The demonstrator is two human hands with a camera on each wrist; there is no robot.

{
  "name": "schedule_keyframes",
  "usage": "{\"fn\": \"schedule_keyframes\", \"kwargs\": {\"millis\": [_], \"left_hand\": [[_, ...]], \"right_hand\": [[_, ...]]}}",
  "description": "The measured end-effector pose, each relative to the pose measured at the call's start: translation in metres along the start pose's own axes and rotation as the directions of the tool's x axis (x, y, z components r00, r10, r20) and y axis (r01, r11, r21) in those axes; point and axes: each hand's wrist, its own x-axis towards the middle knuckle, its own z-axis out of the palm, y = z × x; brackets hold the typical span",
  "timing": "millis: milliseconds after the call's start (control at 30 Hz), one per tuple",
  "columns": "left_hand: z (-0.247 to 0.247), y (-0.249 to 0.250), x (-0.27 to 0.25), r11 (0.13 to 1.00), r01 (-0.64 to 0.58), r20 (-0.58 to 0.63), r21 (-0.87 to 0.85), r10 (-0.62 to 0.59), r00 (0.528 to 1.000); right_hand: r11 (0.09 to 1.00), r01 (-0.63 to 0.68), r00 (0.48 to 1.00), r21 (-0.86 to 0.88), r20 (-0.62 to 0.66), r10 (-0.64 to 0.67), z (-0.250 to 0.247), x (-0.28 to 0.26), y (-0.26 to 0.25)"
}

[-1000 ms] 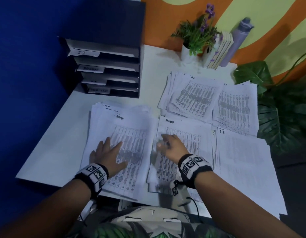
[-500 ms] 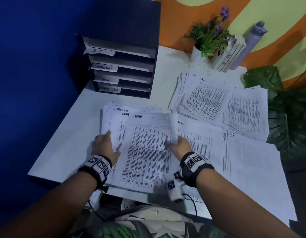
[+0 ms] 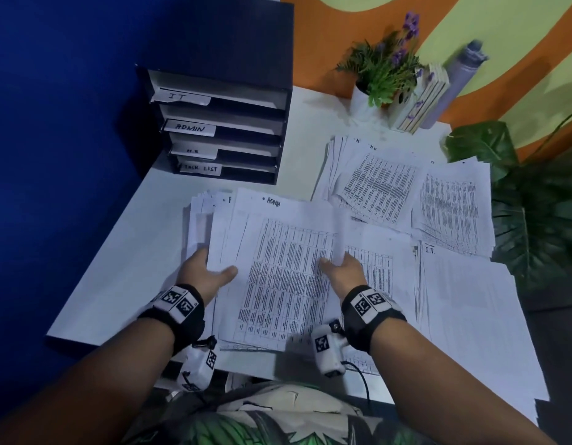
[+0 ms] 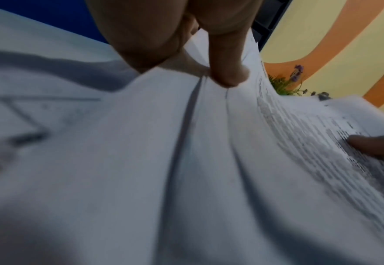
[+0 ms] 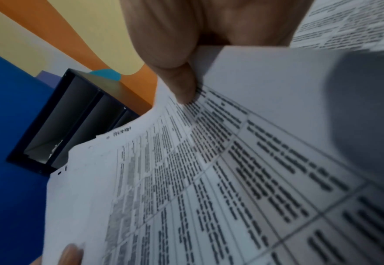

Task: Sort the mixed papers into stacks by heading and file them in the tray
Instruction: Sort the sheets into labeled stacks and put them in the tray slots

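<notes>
Broadly, the white worktop [image 3: 124, 252] fills the scene, set against a blue wall on the left and an orange and yellow wall behind. At its far left corner stands the dark tray [image 3: 278, 123], a stacked unit whose four slots carry labels reading IT, ADMIN, a blurred third one, and TASK LIST from top down. Sorted papers lie spread over the right half: two overlapping stacks [image 3: 406, 187] near the far edge, and a stack headed I.T. [image 3: 470, 300] at the near right. Near the front edge, left of centre, sits the mixed pile [image 3: 198, 216], and above it both hands hold a sheaf of printed tables headed ADMIN [image 3: 278, 268]. The left hand [image 3: 204, 274] takes the sheaf's left edge, thumb on top and fingers beneath, a narrow grip closed on the paper. The right hand [image 3: 342, 271] pinches the sheaf's right edge the same way, thumb pressed onto the printed rows. At the far edge stand a small potted plant [image 3: 384, 69] with purple flowers, a few books [image 3: 419, 101] and a grey bottle [image 3: 454, 81], close together.
</notes>
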Motion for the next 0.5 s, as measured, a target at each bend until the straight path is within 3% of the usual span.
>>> {"fn": "schedule_keyframes", "kwargs": {"millis": [133, 300, 500], "left_hand": [[0.001, 0.002, 0.005, 0.999, 0.008, -0.013, 0.034, -0.008, 1.0], [0.002, 0.003, 0.005, 0.999, 0.031, -0.042, 0.019, -0.03, 0.999], [0.003, -0.001, 0.006, 0.993, -0.037, -0.08, -0.116, 0.028, 0.996]], "right_hand": [[0.998, -0.042, 0.997, -0.04, -0.07, 0.039, -0.007, 0.004, 0.006], [0.998, -0.037, 0.997, -0.048, -0.068, 0.033, -0.014, 0.004, 0.013], [0.996, -0.082, 0.994, 0.047, -0.072, 0.085, -0.02, 0.006, 0.02]]}}
